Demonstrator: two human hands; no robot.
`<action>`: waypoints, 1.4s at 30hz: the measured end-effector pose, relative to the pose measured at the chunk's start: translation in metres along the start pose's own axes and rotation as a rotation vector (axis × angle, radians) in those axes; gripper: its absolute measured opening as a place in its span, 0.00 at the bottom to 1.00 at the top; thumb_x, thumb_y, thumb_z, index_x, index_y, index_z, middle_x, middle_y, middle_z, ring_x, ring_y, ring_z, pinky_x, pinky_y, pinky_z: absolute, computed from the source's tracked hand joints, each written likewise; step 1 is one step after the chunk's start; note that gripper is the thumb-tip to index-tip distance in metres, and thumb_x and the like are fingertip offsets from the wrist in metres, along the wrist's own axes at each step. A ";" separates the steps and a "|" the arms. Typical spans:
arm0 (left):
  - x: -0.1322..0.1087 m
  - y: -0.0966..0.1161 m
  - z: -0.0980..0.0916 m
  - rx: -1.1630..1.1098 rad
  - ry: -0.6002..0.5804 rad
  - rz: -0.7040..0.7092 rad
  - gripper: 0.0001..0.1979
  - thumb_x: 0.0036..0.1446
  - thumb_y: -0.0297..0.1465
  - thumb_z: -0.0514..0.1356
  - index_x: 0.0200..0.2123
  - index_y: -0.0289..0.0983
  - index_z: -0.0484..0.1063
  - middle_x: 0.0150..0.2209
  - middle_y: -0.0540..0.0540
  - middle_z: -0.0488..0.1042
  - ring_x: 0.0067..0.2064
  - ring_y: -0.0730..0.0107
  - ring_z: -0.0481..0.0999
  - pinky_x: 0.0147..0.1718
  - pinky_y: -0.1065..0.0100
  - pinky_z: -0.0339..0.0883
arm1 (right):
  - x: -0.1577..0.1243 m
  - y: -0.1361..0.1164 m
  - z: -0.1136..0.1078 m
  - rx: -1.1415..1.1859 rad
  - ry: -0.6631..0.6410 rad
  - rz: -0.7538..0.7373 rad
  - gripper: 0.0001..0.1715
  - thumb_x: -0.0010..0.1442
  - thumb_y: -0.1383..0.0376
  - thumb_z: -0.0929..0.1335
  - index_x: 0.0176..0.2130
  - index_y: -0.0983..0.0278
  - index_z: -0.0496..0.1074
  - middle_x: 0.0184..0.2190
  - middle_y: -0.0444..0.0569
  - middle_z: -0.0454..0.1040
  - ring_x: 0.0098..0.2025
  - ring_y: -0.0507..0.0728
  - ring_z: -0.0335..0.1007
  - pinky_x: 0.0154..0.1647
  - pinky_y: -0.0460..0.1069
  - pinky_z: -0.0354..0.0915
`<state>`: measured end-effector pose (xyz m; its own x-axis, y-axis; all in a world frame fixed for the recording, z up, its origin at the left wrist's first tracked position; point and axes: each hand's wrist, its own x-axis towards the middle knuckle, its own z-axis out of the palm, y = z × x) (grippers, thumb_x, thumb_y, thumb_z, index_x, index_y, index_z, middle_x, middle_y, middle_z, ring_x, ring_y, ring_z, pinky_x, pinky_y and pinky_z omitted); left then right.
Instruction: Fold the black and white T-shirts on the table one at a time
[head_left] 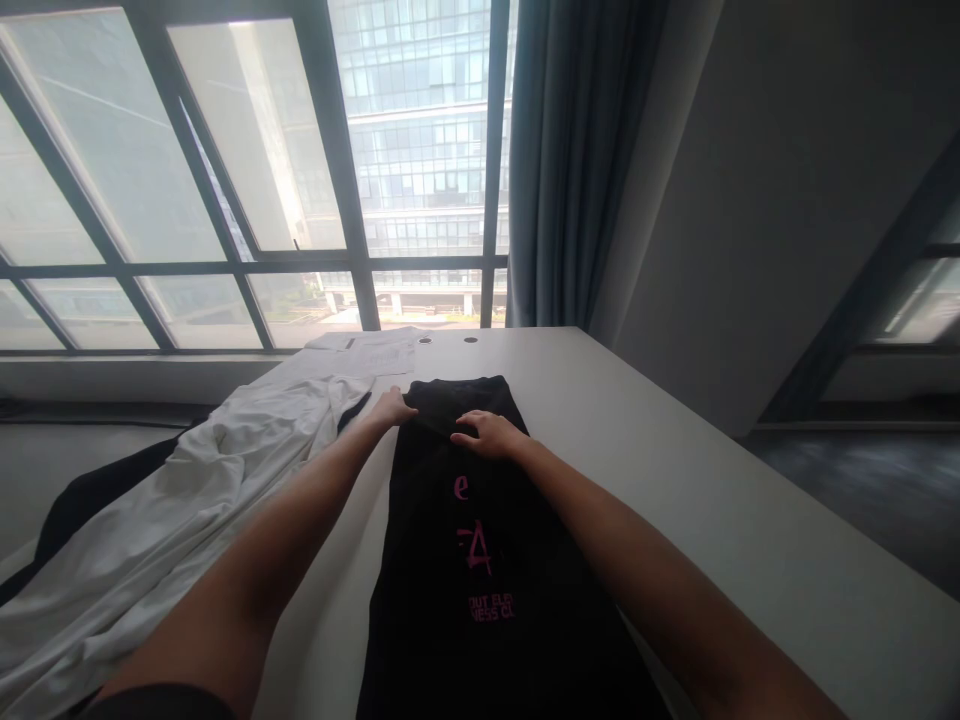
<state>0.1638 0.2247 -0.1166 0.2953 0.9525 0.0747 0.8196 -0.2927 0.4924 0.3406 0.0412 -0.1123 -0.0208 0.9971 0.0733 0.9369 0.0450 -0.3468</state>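
A black garment (427, 560) with pink lettering lies folded lengthwise into a long strip on the white table, reaching from its far end down toward me. My left hand (391, 406) is at the strip's far left edge, closed on the cloth with the thumb on top; its other fingers are partly hidden. Resting on the upper part of the same garment is my right hand (487, 436), palm down, fingers stretched out and slightly apart. The lettering shows just below that hand.
Left of the garment, rumpled white cloth (247, 440) is spread over the white table (585, 400), with dark fabric (112, 490) under it. A flat pale garment (360, 352) lies at the far end near two round holes. Windows and a blue-grey curtain (577, 160) stand behind.
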 end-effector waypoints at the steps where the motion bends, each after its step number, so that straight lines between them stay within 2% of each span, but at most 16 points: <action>1: -0.002 -0.004 0.007 0.049 0.014 0.015 0.35 0.55 0.37 0.68 0.61 0.29 0.63 0.60 0.25 0.67 0.60 0.43 0.70 0.52 0.59 0.68 | -0.002 0.006 0.003 0.000 -0.007 0.036 0.34 0.67 0.46 0.63 0.65 0.60 0.66 0.68 0.52 0.60 0.69 0.62 0.54 0.69 0.55 0.50; 3: -0.001 -0.004 0.019 0.143 0.019 0.052 0.34 0.61 0.43 0.61 0.64 0.30 0.59 0.63 0.25 0.63 0.63 0.42 0.66 0.56 0.55 0.64 | -0.006 0.018 0.010 -0.009 -0.057 0.122 0.39 0.68 0.44 0.60 0.70 0.60 0.57 0.72 0.53 0.50 0.73 0.62 0.42 0.72 0.60 0.41; 5: 0.004 0.004 0.029 0.181 0.019 0.076 0.34 0.63 0.47 0.56 0.66 0.34 0.58 0.64 0.28 0.63 0.64 0.41 0.64 0.58 0.51 0.61 | -0.012 0.027 0.016 -0.033 -0.101 0.172 0.41 0.69 0.43 0.57 0.72 0.60 0.51 0.74 0.52 0.43 0.75 0.62 0.34 0.72 0.63 0.35; 9: 0.024 0.013 0.040 0.160 -0.017 0.109 0.32 0.64 0.48 0.53 0.67 0.41 0.59 0.67 0.33 0.61 0.66 0.42 0.61 0.59 0.46 0.58 | -0.018 0.034 0.025 -0.051 -0.084 0.163 0.43 0.70 0.42 0.54 0.73 0.61 0.48 0.74 0.51 0.40 0.75 0.60 0.31 0.72 0.63 0.31; 12: 0.042 0.007 0.041 0.158 -0.084 0.126 0.27 0.64 0.45 0.54 0.64 0.44 0.64 0.64 0.36 0.66 0.66 0.47 0.63 0.60 0.48 0.58 | -0.011 0.034 0.019 -0.030 -0.096 0.199 0.43 0.69 0.40 0.51 0.72 0.60 0.52 0.74 0.51 0.44 0.74 0.62 0.37 0.71 0.64 0.38; 15: 0.058 -0.003 0.037 0.168 -0.077 0.135 0.21 0.63 0.43 0.55 0.57 0.46 0.72 0.62 0.40 0.69 0.65 0.49 0.64 0.60 0.53 0.58 | 0.009 0.039 0.007 -0.036 -0.047 0.269 0.42 0.69 0.40 0.49 0.65 0.59 0.66 0.69 0.56 0.58 0.69 0.67 0.53 0.66 0.66 0.50; 17: 0.067 -0.008 0.034 0.164 -0.080 0.131 0.19 0.63 0.40 0.55 0.55 0.46 0.74 0.60 0.42 0.72 0.64 0.53 0.67 0.60 0.59 0.60 | 0.025 0.048 0.002 -0.062 0.022 0.322 0.39 0.70 0.43 0.50 0.61 0.60 0.70 0.65 0.59 0.63 0.65 0.67 0.59 0.63 0.65 0.55; 20: 0.077 -0.012 0.032 0.158 -0.075 0.105 0.19 0.62 0.37 0.57 0.55 0.44 0.74 0.58 0.42 0.75 0.61 0.57 0.70 0.57 0.65 0.62 | 0.048 0.068 0.002 -0.096 0.094 0.397 0.32 0.70 0.48 0.57 0.62 0.61 0.68 0.64 0.59 0.63 0.64 0.67 0.59 0.62 0.62 0.57; 24: 0.087 -0.011 0.031 0.155 -0.057 0.051 0.12 0.56 0.35 0.64 0.44 0.40 0.78 0.48 0.40 0.80 0.54 0.52 0.76 0.51 0.64 0.67 | 0.068 0.095 0.008 -0.101 0.205 0.521 0.32 0.67 0.51 0.64 0.63 0.65 0.66 0.63 0.62 0.64 0.64 0.69 0.58 0.60 0.59 0.59; 26: 0.091 -0.007 0.029 0.140 -0.033 0.041 0.09 0.56 0.33 0.65 0.40 0.37 0.78 0.44 0.40 0.80 0.51 0.53 0.77 0.48 0.65 0.68 | 0.073 0.104 0.008 -0.047 0.286 0.560 0.32 0.65 0.54 0.67 0.62 0.67 0.66 0.60 0.63 0.66 0.62 0.68 0.61 0.58 0.56 0.62; 31: 0.104 0.001 0.017 0.064 0.056 0.025 0.11 0.62 0.30 0.62 0.45 0.29 0.73 0.40 0.40 0.79 0.48 0.59 0.75 0.48 0.67 0.65 | 0.076 0.120 0.007 0.115 0.436 0.560 0.20 0.66 0.65 0.65 0.56 0.67 0.68 0.50 0.58 0.75 0.52 0.58 0.70 0.50 0.50 0.63; 34: 0.103 -0.002 0.017 0.043 0.117 0.057 0.12 0.61 0.27 0.62 0.47 0.29 0.71 0.41 0.40 0.78 0.50 0.60 0.73 0.50 0.67 0.64 | 0.074 0.125 0.009 0.083 0.506 0.555 0.16 0.67 0.66 0.62 0.53 0.68 0.70 0.51 0.58 0.74 0.52 0.58 0.70 0.50 0.50 0.62; 38: 0.085 -0.007 0.027 0.155 0.162 0.076 0.14 0.59 0.27 0.63 0.49 0.34 0.73 0.51 0.37 0.75 0.53 0.56 0.73 0.52 0.64 0.66 | 0.069 0.119 0.007 -0.030 0.389 0.573 0.17 0.67 0.65 0.64 0.51 0.70 0.73 0.55 0.62 0.70 0.56 0.64 0.67 0.55 0.54 0.62; 40: 0.074 -0.005 0.030 0.162 0.217 0.109 0.13 0.64 0.31 0.57 0.49 0.34 0.74 0.54 0.36 0.74 0.54 0.54 0.73 0.53 0.60 0.66 | 0.066 0.107 0.001 -0.104 0.353 0.547 0.21 0.67 0.62 0.64 0.55 0.71 0.72 0.58 0.64 0.67 0.59 0.68 0.64 0.57 0.58 0.61; 42: 0.062 0.004 0.032 0.139 0.261 0.201 0.18 0.69 0.34 0.48 0.50 0.35 0.75 0.55 0.36 0.74 0.56 0.54 0.73 0.55 0.59 0.65 | 0.064 0.089 -0.002 -0.141 0.332 0.424 0.26 0.67 0.58 0.64 0.59 0.69 0.70 0.62 0.63 0.65 0.62 0.69 0.61 0.61 0.60 0.59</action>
<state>0.2011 0.2797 -0.1378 0.3367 0.8590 0.3857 0.8221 -0.4679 0.3243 0.4235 0.1084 -0.1365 0.4582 0.8521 0.2529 0.8773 -0.3878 -0.2829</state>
